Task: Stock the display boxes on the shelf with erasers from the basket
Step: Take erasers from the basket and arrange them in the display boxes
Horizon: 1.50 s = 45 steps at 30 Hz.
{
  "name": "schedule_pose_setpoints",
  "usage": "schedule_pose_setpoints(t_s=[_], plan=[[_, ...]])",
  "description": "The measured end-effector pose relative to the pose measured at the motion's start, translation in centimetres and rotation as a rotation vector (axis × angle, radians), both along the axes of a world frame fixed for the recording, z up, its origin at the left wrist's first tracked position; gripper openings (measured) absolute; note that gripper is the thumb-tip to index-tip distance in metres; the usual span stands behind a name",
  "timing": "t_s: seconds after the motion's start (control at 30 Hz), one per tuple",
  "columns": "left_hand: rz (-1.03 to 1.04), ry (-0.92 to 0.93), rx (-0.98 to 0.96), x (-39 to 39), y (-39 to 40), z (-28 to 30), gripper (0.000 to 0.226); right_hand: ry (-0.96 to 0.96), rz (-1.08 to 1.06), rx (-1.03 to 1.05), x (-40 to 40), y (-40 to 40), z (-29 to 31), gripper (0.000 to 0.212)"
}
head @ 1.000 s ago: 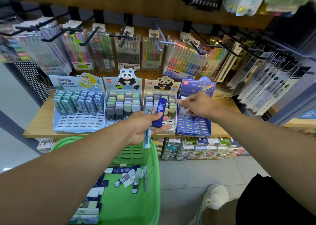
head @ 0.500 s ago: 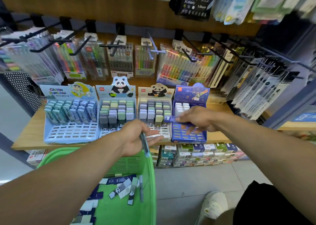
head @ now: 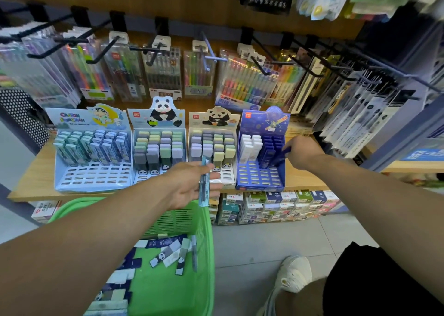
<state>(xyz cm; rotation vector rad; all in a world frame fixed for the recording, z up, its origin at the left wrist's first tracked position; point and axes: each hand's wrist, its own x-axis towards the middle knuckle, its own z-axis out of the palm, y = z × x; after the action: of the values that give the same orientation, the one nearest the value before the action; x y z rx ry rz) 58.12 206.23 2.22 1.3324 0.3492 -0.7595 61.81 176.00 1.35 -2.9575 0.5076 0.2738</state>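
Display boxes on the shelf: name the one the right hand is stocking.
The dark blue box at the right end of the row. The right hand pushes a dark blue eraser into it; the other three are pale.

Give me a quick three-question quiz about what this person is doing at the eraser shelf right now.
1. True or false: the right hand is putting a dark blue eraser into the blue box.
2. What does the left hand hold? A) a panda eraser B) a slim light-blue eraser C) nothing
3. Fill in: the loose erasers lie in the green ____.

Key: 1 true; 2 B; 3 basket.
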Motion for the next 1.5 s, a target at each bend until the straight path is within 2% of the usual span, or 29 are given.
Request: schedule_pose_setpoints(t_s=[0.27,0.6,0.67,1.0,1.17,1.4,1.47,1.5], plan=[[0.062,-0.037,0.012,0.1,0.3,-0.2,0.023,-0.144,0.027,-0.006,-0.6,0.1,-0.1,0.016],[0.065,-0.047,0.015,0.0,0.4,-0.1,0.021,-0.030,0.085,-0.011,-0.2,0.8,0.6,0.020],[0.066,-0.049,0.010,0.0,0.3,-0.1,0.021,-0.070,0.079,-0.024,-0.1,0.8,0.7,0.013],[0.062,-0.047,0.011,0.0,0.3,-0.3,0.021,-0.162,0.067,-0.153,-0.4,0.6,0.4,0.017],[0.058,-0.056,0.003,0.1,0.5,-0.4,0.022,-0.114,0.067,-0.164,-0.5,1.1,0.2,0.013],[0.087,-0.073,-0.029,0.8,0.8,-0.3,0.025,-0.055,0.099,-0.252,-0.3,1.5,0.7,0.022],[0.109,-0.093,-0.054,1.0,1.2,-0.1,0.025,-0.128,0.171,-0.206,-0.5,2.8,1.8,0.022],[0.119,-0.107,-0.062,1.1,1.5,0.1,0.022,-0.161,0.213,-0.105,-0.7,3.9,2.4,0.017]])
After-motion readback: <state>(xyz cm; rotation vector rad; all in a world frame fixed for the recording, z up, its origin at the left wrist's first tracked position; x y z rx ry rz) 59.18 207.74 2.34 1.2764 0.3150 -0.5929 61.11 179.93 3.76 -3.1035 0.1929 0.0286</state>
